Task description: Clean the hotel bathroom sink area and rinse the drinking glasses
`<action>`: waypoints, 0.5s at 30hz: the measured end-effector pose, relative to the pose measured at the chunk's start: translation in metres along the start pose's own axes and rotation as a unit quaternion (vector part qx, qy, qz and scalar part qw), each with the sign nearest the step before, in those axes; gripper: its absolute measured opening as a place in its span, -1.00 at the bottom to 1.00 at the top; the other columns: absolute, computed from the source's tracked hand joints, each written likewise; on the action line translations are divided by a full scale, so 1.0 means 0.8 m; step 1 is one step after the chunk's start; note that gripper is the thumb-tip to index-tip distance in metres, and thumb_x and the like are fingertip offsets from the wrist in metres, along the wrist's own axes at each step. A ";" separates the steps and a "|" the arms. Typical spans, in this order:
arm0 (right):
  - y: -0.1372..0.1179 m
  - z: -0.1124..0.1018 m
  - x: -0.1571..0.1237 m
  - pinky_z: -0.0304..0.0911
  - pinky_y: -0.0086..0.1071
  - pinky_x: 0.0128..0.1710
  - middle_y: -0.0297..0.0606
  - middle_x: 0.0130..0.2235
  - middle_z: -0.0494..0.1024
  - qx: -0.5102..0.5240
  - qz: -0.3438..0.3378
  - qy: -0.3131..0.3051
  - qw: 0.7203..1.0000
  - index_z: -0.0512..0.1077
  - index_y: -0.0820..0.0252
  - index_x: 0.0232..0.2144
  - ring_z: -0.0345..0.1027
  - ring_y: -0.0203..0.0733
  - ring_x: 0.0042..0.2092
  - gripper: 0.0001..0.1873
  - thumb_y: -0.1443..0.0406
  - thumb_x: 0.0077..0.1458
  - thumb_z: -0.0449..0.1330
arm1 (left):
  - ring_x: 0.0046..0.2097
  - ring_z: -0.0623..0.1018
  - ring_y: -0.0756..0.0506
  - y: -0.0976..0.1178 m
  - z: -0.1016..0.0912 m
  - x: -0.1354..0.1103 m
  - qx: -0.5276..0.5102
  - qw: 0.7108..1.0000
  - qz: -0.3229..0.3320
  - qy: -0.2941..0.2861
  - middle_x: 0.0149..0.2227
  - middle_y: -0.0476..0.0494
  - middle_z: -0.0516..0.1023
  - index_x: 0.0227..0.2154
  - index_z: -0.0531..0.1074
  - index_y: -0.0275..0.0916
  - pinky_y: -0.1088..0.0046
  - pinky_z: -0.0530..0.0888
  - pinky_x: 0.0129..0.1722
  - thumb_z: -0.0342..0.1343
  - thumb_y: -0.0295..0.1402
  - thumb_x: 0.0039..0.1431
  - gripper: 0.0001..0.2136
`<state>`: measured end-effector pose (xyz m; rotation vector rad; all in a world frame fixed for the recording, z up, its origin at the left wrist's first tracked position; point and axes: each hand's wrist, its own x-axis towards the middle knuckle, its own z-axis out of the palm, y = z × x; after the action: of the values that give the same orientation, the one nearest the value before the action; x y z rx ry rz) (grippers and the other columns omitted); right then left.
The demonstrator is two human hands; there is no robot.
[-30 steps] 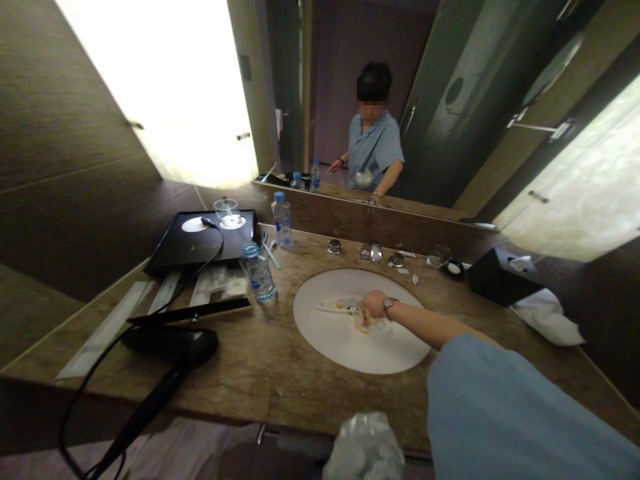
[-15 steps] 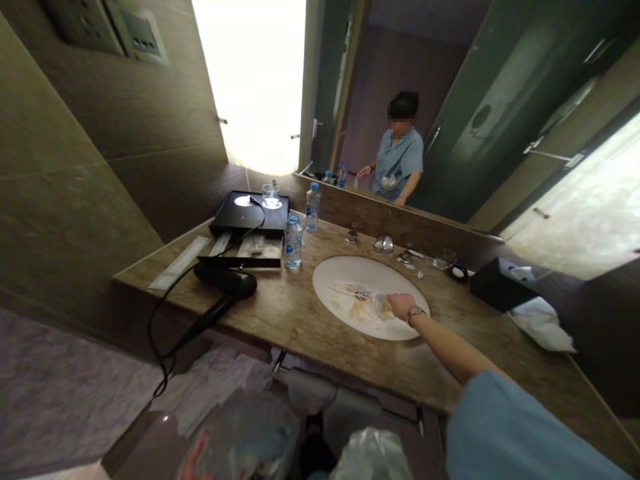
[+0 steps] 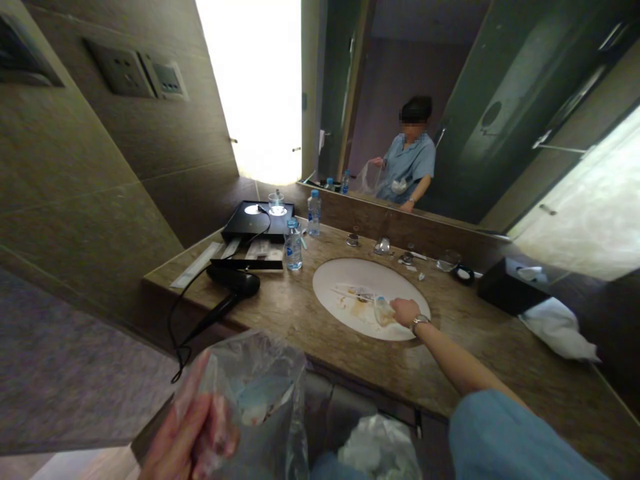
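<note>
My left hand grips the rim of a clear plastic bag at the lower left; bluish and whitish rubbish shows inside it. Over the white oval sink, my right hand is closed on a clear plastic cup, which lies tilted in the basin. Left of the cup, some small litter with a thin white stick rests in the basin among yellowish-brown stains. Fingertips of the right hand are partly hidden from view.
Left on the marble counter are a black hair dryer, two water bottles and a black box bearing a glass. On the right stand a black tissue box and a crumpled white bag. A mirror backs the counter.
My left hand has risen with the clear bag toward the counter's front edge. My right hand stays on the cup in the sink, with the cup shifted slightly. The camera view has turned a little.
</note>
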<state>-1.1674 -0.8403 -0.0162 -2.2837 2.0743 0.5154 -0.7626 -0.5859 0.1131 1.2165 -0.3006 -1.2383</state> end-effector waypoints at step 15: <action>0.073 -0.048 0.032 0.33 -0.39 -0.14 -0.15 -0.16 0.59 0.368 -0.146 0.029 0.918 0.46 0.30 -0.14 0.45 -0.15 -0.13 -0.72 0.23 0.16 0.14 | -0.63 0.12 0.12 -0.033 0.170 0.005 0.026 0.998 0.046 0.013 -0.60 0.13 0.28 0.22 0.30 0.13 0.58 0.40 -0.60 0.49 -0.12 -0.26 -0.12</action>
<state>-1.2133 -0.8807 0.0255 -2.0614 1.5099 -0.3083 -0.8770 -0.6582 0.1444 1.2493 -0.3682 -1.1395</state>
